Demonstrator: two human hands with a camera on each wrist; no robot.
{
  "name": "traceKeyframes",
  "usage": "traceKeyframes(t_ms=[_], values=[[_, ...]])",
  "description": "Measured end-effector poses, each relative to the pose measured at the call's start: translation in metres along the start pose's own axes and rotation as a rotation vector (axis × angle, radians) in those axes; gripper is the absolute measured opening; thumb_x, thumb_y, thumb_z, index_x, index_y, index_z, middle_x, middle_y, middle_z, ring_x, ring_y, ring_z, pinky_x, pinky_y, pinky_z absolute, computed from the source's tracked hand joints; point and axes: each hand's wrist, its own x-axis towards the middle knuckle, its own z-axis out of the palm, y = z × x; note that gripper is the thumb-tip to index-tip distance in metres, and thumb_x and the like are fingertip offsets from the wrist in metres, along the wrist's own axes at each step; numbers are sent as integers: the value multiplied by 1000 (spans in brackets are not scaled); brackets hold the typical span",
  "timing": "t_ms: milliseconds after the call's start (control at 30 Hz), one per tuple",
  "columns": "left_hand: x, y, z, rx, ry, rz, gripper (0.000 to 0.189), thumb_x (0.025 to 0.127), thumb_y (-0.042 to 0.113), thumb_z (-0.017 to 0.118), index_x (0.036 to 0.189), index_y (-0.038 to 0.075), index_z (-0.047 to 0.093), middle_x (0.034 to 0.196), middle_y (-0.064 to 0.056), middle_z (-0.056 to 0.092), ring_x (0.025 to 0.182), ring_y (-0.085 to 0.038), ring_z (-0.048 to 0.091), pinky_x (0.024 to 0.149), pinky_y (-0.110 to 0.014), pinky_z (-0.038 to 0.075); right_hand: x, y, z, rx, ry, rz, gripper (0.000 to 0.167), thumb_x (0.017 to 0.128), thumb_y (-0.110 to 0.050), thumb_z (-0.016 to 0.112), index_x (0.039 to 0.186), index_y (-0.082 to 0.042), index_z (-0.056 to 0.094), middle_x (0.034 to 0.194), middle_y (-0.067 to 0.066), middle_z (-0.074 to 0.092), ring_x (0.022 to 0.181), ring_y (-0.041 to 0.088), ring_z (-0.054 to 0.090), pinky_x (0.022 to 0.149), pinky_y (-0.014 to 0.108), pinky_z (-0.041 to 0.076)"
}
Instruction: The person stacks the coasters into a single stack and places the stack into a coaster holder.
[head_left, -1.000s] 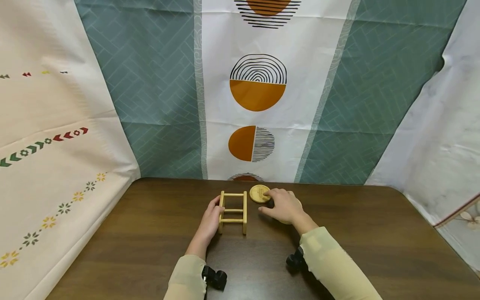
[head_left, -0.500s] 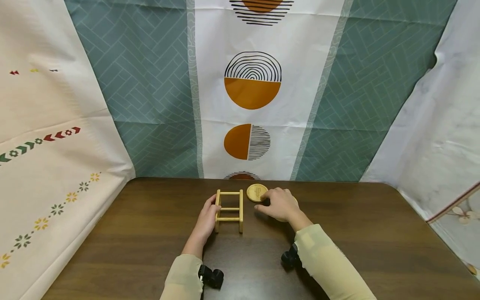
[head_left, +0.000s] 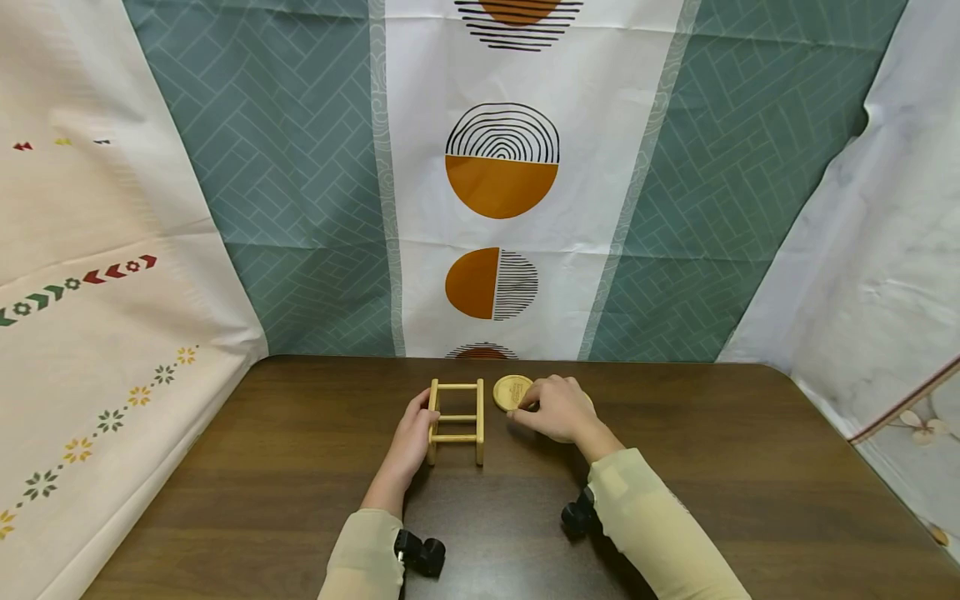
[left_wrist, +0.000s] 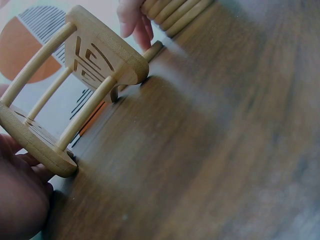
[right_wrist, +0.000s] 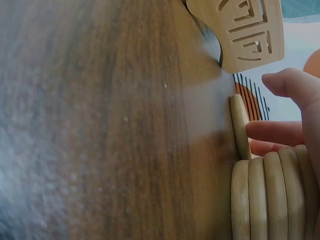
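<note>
A small wooden coaster holder (head_left: 480,412), with two cut-out side panels joined by round rods, stands on the table. My left hand (head_left: 408,437) grips its left side panel; most of those fingers are behind the panel in the head view. To the right of the holder lies a round wooden coaster (head_left: 510,389), flat on the table. Fingers of my right hand (head_left: 562,410) touch this coaster, the thumb held apart. Under the same hand is a stack of several coasters (right_wrist: 274,195), mostly hidden by it in the head view.
The brown wooden table (head_left: 262,467) has its back edge close behind the coaster. A patterned cloth (head_left: 322,208) hangs behind it, and pale cloths stand at both sides. Black wrist cameras (head_left: 420,553) sit on both sleeves.
The single coaster has shifted slightly nearer to me, with my right fingertips moving along at its edge. My left hand and the holder stay in place; the head view drifts slightly.
</note>
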Motion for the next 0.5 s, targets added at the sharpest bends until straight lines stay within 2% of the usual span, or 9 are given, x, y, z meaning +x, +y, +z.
traceKeyframes(t_ms=[133, 200, 333, 433, 500], values=[[0, 0, 0, -11, 0, -2, 57, 95, 22, 38, 150, 13, 25, 153, -18, 27, 136, -38, 31, 105, -58, 29, 0, 1, 1, 17, 13, 0, 28, 80, -58, 62, 75, -32, 73, 100, -11, 70, 99, 15, 60, 82, 39, 41], [0, 0, 0, -15, 3, -1, 57, 95, 22, 38, 150, 13, 25, 153, -18, 27, 135, -37, 32, 105, -58, 29, 1, 1, 1, 31, 13, 23, 31, 78, -59, 64, 77, -29, 71, 104, -8, 68, 101, 16, 59, 85, 39, 40], [0, 0, 0, -8, 7, 4, 57, 94, 22, 38, 150, 13, 26, 152, -18, 28, 136, -37, 31, 106, -57, 29, 2, 0, 2, 43, 7, 76, 49, 74, -60, 66, 103, -20, 69, 117, -1, 64, 111, 22, 55, 92, 41, 38], [0, -1, 0, -3, 6, 6, 58, 94, 22, 39, 149, 13, 26, 153, -17, 27, 137, -38, 30, 107, -58, 28, 4, -1, 3, 24, -11, 98, 69, 72, -61, 67, 125, -18, 60, 127, 3, 60, 117, 25, 52, 96, 45, 37], [0, -1, 0, -2, 5, 6, 58, 94, 22, 39, 149, 14, 26, 153, -17, 27, 138, -38, 29, 107, -58, 27, 5, -1, 3, 5, -32, 111, 78, 70, -62, 68, 133, -18, 54, 130, 4, 58, 119, 26, 51, 98, 46, 35]])
